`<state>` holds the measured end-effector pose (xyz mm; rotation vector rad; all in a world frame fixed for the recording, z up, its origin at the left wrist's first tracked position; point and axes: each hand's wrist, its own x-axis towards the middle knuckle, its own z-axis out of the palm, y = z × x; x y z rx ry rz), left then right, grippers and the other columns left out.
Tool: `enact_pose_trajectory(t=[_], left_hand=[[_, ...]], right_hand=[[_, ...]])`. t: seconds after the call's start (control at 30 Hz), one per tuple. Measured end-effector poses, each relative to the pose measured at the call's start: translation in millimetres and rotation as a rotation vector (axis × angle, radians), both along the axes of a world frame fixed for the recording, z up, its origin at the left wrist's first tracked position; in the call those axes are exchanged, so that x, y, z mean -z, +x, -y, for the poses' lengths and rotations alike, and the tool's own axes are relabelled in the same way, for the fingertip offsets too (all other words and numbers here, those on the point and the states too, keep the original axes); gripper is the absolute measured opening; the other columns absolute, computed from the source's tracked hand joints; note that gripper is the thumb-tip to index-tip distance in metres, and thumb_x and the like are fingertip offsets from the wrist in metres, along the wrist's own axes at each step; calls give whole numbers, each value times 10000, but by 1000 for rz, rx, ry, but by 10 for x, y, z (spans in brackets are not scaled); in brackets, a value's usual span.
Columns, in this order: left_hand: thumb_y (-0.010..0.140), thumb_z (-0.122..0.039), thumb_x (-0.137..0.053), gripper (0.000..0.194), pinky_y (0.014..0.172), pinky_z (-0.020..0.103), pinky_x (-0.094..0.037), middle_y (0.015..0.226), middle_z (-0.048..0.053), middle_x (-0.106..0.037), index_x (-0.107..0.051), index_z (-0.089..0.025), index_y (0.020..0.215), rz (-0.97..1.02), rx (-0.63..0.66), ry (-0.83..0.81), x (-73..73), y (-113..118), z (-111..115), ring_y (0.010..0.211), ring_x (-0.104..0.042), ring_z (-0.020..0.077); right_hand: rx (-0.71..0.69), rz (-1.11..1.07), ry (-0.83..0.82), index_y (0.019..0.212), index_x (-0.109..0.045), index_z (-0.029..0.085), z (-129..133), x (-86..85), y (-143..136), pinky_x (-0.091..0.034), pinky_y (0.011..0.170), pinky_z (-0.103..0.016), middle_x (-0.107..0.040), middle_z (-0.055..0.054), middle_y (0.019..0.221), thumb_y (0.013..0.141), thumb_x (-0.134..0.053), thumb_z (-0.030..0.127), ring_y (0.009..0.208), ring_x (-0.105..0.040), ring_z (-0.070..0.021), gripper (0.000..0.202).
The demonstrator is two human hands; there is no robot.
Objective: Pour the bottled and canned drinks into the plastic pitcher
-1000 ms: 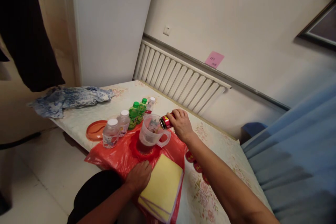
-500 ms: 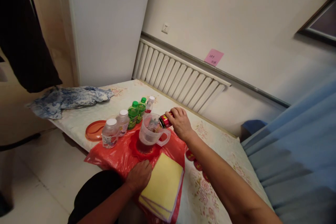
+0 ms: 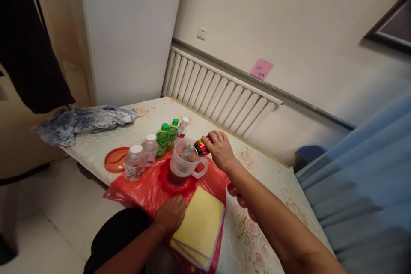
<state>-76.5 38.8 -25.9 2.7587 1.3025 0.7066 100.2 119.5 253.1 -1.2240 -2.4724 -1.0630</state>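
My right hand (image 3: 220, 150) is wrapped round a red drink can (image 3: 203, 146), tipped to the left over the mouth of a clear plastic measuring jug (image 3: 183, 165). Brown liquid shows in the lower part of the jug, with froth higher up. The jug stands in a red scalloped dish (image 3: 164, 183) on a red plastic sheet (image 3: 138, 190). My left hand (image 3: 171, 213) rests at the sheet's near edge with its fingers curled, beside a folded yellow cloth (image 3: 201, 222). Whether anything is under those fingers is hidden.
Clear bottles with white caps (image 3: 135, 165) and green-labelled bottles (image 3: 162, 139) stand left of the jug. An orange lid (image 3: 116, 159) lies behind them. Several red round tops (image 3: 242, 201) show beside my right forearm. A blue patterned cloth (image 3: 93, 122) lies at the far left.
The can stays tipped over the jug and both hands hold nearly the same place. The view has shifted very slightly.
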Motion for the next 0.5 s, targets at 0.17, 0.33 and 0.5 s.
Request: enact_pose_trajectory(t=[0.17,0.33,0.5], left_hand=[[950,-179,-399,258,780,364,-406,890,69,-634,-645,-188,875,-7,-1,-17,-33,-1,4,847,-551,220],[941,-176,-415,232,786,361,-400,897,63,-631,-639,-189,879,-3,3,-31,-8,-4,-1,847,-548,217],[954,-184,-394,257,781,364,-386,894,58,-631,-640,-194,878,-9,-5,-40,-13,-1,-1,849,-551,224]], right_hand=[[5,12,0,1272,-576,219,5,-9,-5,-316,1030,-473,-580,-136,1190,990,-457,207,1178,-417,-288,306],[5,30,8,1276,-569,219,-2,-7,-3,-312,1031,-469,-575,-131,1195,991,-453,204,1169,-419,-283,309],[3,26,10,1276,-570,220,-8,-4,-7,-310,1034,-471,-574,-130,1196,989,-456,198,1175,-418,-283,310]])
